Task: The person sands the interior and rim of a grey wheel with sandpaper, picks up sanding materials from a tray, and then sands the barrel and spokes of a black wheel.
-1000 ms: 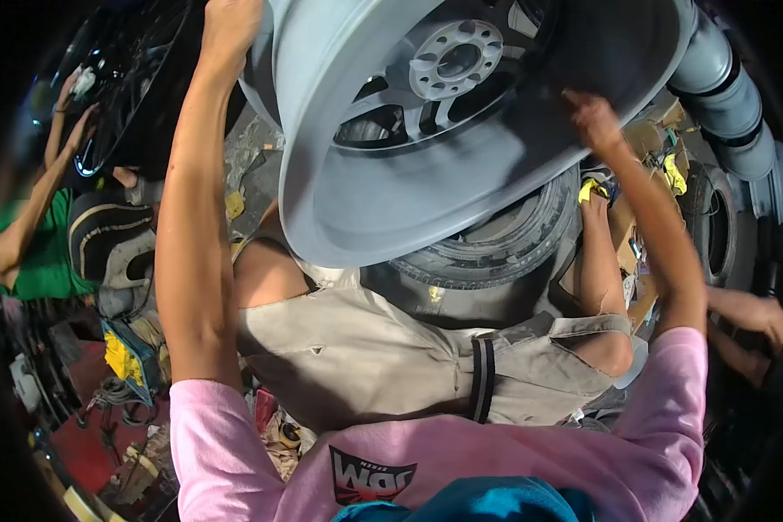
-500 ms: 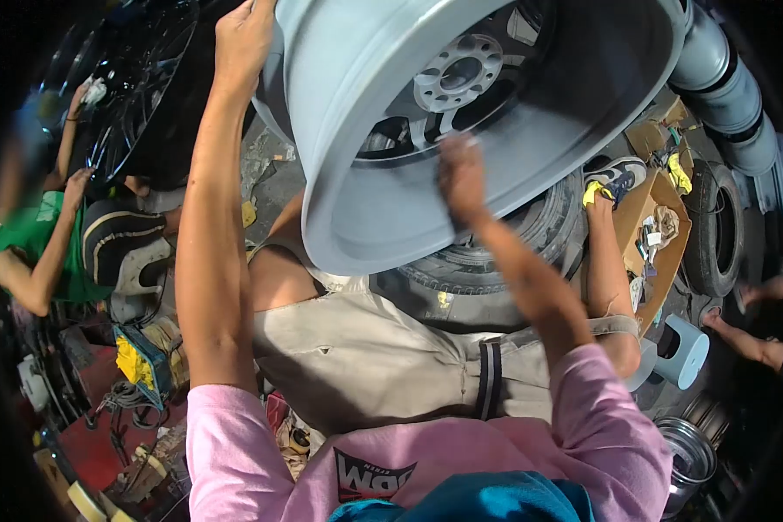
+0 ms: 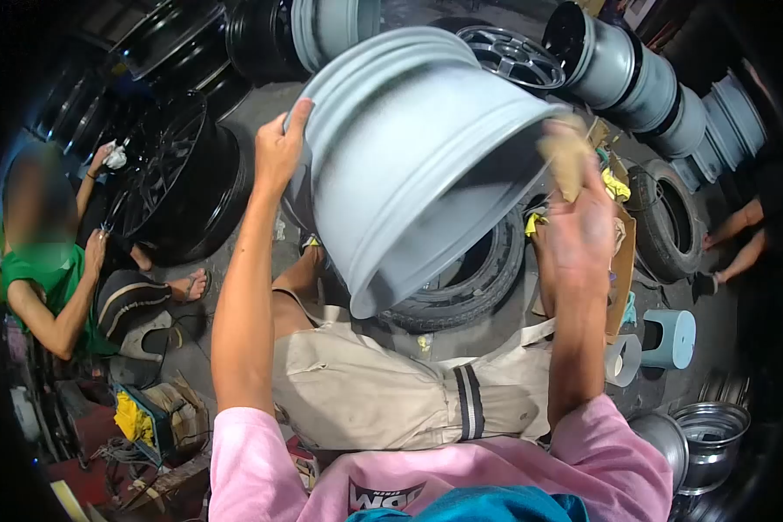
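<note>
A grey-primed wheel rim (image 3: pixel 409 148) is tilted in front of me above my lap, its outer barrel facing me and its open side turned down and right. My left hand (image 3: pixel 280 150) grips the rim's left edge, thumb up. In my right hand (image 3: pixel 580 222) is a piece of tan sandpaper (image 3: pixel 565 157), blurred by motion, at the rim's right lip. Beneath the rim a black tire (image 3: pixel 474 300) lies on the floor between my legs.
Several grey rims (image 3: pixel 600 61) stand in a row at the upper right. A tire (image 3: pixel 665 217), a cardboard box (image 3: pixel 622 287) and a blue stool (image 3: pixel 670 337) are right. A person in green (image 3: pixel 56 270) sits left, beside a black rim (image 3: pixel 170 178).
The rim has turned, so its barrel now shows instead of its inside and hub. My right hand has moved from inside the rim to its right lip.
</note>
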`<state>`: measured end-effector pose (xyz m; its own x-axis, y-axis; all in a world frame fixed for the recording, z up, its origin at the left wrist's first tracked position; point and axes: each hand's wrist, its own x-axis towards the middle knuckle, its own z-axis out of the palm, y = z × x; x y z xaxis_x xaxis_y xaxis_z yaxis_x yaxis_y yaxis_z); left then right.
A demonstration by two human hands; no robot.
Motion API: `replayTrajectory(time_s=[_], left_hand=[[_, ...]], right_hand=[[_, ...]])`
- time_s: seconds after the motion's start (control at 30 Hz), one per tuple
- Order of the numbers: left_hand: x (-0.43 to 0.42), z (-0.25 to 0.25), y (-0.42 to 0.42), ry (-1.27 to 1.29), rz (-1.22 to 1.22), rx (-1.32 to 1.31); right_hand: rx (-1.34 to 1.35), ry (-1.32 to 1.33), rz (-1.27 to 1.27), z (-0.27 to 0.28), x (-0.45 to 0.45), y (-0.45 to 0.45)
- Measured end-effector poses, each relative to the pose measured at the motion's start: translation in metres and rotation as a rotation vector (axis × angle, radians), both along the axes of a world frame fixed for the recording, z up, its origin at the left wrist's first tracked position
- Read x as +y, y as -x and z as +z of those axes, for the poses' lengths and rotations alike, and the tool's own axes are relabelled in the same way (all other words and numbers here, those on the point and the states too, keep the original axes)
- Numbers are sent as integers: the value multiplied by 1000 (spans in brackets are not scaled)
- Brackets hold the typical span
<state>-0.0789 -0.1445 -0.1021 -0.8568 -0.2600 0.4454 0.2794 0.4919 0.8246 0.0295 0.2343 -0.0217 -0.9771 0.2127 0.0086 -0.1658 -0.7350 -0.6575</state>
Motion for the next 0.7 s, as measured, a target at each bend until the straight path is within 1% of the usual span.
replayTrajectory(time_s=[0.03, 0.1, 0.13, 0.17, 0.23, 0.27, 0.3, 0.33, 0.37, 0.4, 0.43, 0.47, 0.53, 0.57, 0.63, 0.67, 0.7], left_hand=[[5, 2, -4, 11, -7, -1], [12, 4, -10, 44, -24, -29], [19, 8, -14, 68, -15, -17], [26, 13, -16, 94, -6, 2], [33, 18, -17, 118, 28, 54], [32, 19, -18, 116, 47, 14], [29, 16, -18, 111, 69, -31], [29, 20, -14, 100, 92, -17], [24, 18, -10, 106, 95, -11], [24, 22, -11, 49, 101, 13], [24, 28, -13, -5, 105, 37], [23, 32, -10, -2, 108, 38], [23, 43, -7, 31, 86, 53], [25, 49, -6, 32, 82, 47], [32, 65, -7, 148, -4, 12], [35, 70, -7, 197, -24, -11], [37, 68, -5, 184, -12, -15]], right_hand=[[100, -65, -169, 5, 19, -8], [201, -321, -357, -4, 63, -10], [203, -382, -429, -7, 67, -7], [213, -369, -447, -10, 68, -3], [217, -951, -659, -11, 56, 9], [357, -1082, -715, -10, 53, 20], [428, -1179, -685, -11, 48, 28], [506, -1265, -663, -6, 42, 33], [529, -1308, -599, -7, 27, 30], [674, -1412, -628, -4, 10, 24], [729, -1395, -536, 5, -6, 9], [850, -1513, -454, 10, -16, -4], [1124, -1555, -116, 13, -31, -24], [1117, -1556, -114, 15, -28, -20], [1047, -1654, -29, 29, -13, 3], [731, -1669, 113, 44, 0, 20], [549, -1544, 157, 42, 15, 49]])
